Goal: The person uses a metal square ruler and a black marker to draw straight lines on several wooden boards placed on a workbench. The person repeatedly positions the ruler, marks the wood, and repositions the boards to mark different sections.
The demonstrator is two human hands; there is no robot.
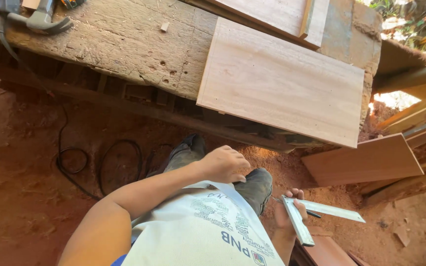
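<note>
Metal try square (311,216), silvery L-shaped blades, sits in right hand (288,213).

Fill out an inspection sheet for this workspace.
Surface: rough, worn wooden bench, pitted with holes.
Job's things: metal square and a dark pencil in the right hand; smooth board overhanging the bench edge.
Clutter: hammer at the far corner; small wood chip; loose boards on the ground.
Hands: left hand closed, holding nothing seen.
Cables: black cord looped on the dirt.
Surroundings: red soil, stacked timber, foliage.
</note>
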